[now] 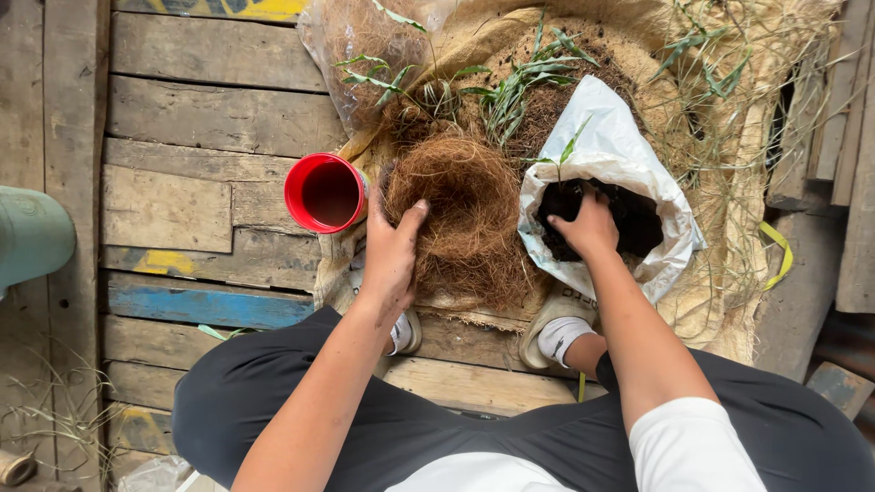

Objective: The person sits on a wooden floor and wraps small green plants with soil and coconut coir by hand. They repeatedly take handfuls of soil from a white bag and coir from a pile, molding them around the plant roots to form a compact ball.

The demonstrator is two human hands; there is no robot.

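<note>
My left hand (392, 251) grips the near left edge of a round nest of brown coconut fibre (469, 214) that rests on burlap. My right hand (586, 226) reaches into a white plastic bag (606, 150) of dark soil (638, 223), fingers buried in the soil. An empty red plastic cup (325, 192) stands just left of the fibre nest, close to my left hand. I am crouched, with my knees and both shoes (558, 314) below the fibre.
Burlap sacking (729, 164) covers the right of the wooden plank floor (196, 118), strewn with loose fibre, dry grass and green leafy shoots (524, 77). A clear bag of fibre (351, 41) lies behind the cup. A green object (32, 237) sits at the left edge.
</note>
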